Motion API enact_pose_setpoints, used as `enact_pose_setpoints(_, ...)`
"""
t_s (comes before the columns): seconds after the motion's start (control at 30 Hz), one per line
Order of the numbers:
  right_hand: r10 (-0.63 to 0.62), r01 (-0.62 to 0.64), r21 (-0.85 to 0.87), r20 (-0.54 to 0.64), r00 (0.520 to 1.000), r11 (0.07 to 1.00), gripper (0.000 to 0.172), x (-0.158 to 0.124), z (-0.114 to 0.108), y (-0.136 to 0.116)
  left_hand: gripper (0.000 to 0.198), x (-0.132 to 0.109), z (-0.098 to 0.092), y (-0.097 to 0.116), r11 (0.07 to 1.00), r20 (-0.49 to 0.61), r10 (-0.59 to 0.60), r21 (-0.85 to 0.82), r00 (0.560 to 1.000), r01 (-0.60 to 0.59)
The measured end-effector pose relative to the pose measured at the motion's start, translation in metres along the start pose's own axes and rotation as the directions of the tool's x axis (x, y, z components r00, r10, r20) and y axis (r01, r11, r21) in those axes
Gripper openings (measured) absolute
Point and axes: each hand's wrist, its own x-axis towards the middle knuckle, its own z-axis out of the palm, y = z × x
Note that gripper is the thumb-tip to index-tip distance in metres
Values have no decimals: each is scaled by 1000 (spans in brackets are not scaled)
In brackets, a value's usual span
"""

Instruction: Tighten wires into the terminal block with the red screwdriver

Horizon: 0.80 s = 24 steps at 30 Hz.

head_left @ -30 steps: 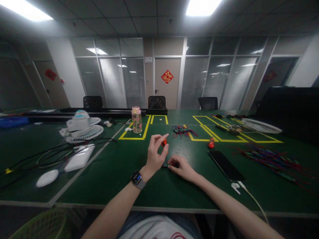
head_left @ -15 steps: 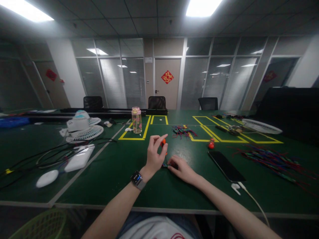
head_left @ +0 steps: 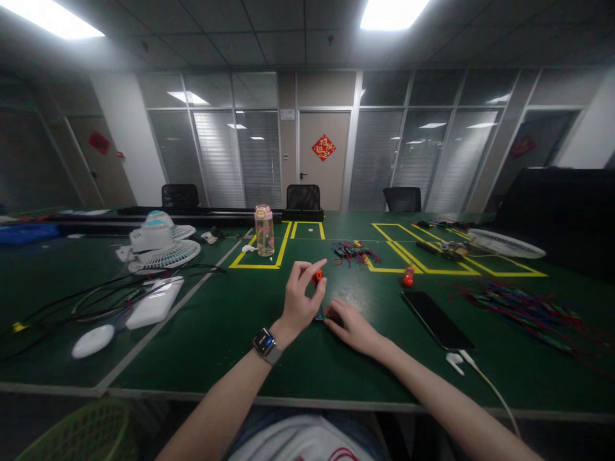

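My left hand (head_left: 300,298), with a watch on its wrist, is raised over the green table (head_left: 230,333). Its thumb and fingers pinch the red handle of a small screwdriver (head_left: 317,279) that stands upright, tip down. My right hand (head_left: 350,323) lies low on the table, fingers closed on a small dark part (head_left: 321,316) under the screwdriver's tip. The part itself is too small to name.
A black phone (head_left: 436,319) and white earbuds (head_left: 454,362) with a cable lie to the right. Coloured wires (head_left: 523,308) spread at far right, a small bundle (head_left: 353,251) ahead. A pink bottle (head_left: 264,230), a white fan (head_left: 161,243), a power bank (head_left: 154,305) and cables sit left.
The left hand's fingers have shifted slightly on the red handle. The right hand stays on the small part. The view moved a little.
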Motion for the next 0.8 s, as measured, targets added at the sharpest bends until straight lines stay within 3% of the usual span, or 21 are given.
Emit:
enact_pose_setpoints(0.2, 0, 0, 16, 6, 1000, 1000, 9, -1, 0, 1, 42, 0, -1, -1, 998, 44, -21, -62, 999, 24)
enact_pose_setpoints(0.43, 7, -7, 10, 13, 1000, 1000, 9, -1, -2, -1, 31, 1, 2, 0, 1000, -38, -2, -14, 999, 1)
enact_pose_setpoints(0.67, 9, -9, 5, 14, 1000, 1000, 9, -1, -3, -2, 40, 1, 0, 0, 995, 50, -42, -86, 998, 46)
enact_pose_setpoints(0.8, 8, -8, 9, 20, 1000, 1000, 9, -1, -4, -2, 36, 0, 2, -1, 996, 15, -26, -89, 1000, 28)
